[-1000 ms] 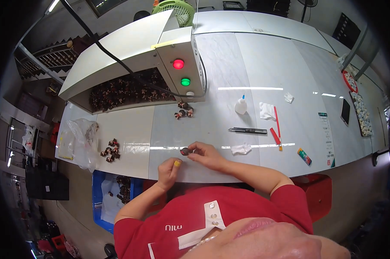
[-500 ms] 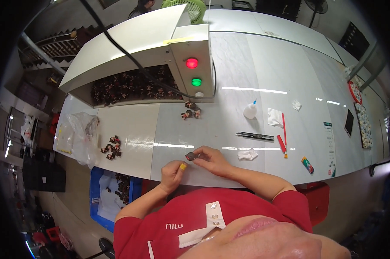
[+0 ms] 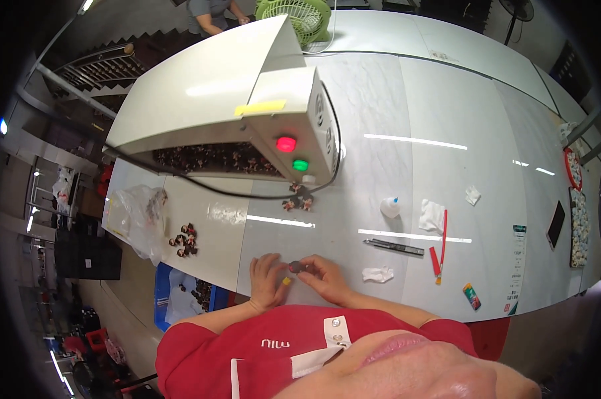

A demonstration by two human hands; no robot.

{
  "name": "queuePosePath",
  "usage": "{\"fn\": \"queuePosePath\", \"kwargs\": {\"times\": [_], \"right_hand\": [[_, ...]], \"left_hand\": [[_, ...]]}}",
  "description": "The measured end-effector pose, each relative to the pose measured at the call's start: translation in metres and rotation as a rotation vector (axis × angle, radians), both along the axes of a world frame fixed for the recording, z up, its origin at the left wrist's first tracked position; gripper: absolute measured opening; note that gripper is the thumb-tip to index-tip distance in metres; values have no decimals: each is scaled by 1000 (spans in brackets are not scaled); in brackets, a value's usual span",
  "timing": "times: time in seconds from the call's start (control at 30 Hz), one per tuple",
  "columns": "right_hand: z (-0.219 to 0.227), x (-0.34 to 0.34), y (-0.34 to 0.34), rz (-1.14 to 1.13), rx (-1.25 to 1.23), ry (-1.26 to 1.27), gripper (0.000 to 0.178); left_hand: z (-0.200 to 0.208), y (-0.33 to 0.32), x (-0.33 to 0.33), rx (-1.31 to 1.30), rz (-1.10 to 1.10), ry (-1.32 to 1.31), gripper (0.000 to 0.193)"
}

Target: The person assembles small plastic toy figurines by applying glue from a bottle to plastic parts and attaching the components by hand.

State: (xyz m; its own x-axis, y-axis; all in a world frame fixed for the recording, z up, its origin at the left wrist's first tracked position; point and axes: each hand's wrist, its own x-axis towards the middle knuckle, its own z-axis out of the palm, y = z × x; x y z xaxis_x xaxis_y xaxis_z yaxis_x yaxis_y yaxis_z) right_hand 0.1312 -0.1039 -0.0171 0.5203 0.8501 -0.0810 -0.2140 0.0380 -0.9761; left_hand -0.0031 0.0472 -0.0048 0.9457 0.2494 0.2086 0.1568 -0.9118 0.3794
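Note:
My right hand (image 3: 321, 278) pinches a small dark, round-topped figurine (image 3: 294, 267) between thumb and fingertips, just above the near table edge. Close by on its left is my left hand (image 3: 266, 280), fingers stretched out and apart, with a yellow cover (image 3: 286, 281) on the thumb. I cannot make out whether its fingertips touch the figurine. Beyond my hands, a few similar figurines (image 3: 298, 199) lie at the foot of a white machine (image 3: 207, 80). Another small group (image 3: 184, 241) sits further left on the table.
A clear plastic bag (image 3: 137, 216) lies at the table's left, above a blue bin (image 3: 162, 292) of dark pieces. On the right are a white dropper bottle (image 3: 391, 208), a utility knife (image 3: 393, 247), crumpled tissues (image 3: 378, 274), a red stick (image 3: 444, 239) and a phone (image 3: 556, 225). A black cable (image 3: 210, 189) crosses the machine's front.
My left hand has uncurled from a fist to stretched fingers. My right hand keeps its pinch on the figurine. The whole view has shifted, and a person behind the machine shows more.

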Motion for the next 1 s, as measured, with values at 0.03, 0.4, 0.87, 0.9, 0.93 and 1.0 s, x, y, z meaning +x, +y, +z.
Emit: {"fn": "queuePosePath", "kwargs": {"times": [0.03,0.4,0.87,0.9,0.93,1.0], "right_hand": [[3,1,-2,-18,32,53,23],[6,3,1,-68,35,-130,27],[10,25,-1,244,-73,-406,31],[7,23,-1,250,-75,-413,31],[6,19,-1,248,-68,-440,31],[3,16,0,250,-54,-463,31]], "left_hand": [[2,-1,2,13,10,6,42],[-1,-2,5,122,-5,128,41],[-6,-1,4,179,-2,139,48],[-6,0,3,176,4,132,48],[-5,0,2,171,6,161,49],[-4,2,-2,160,15,185,50]]}}
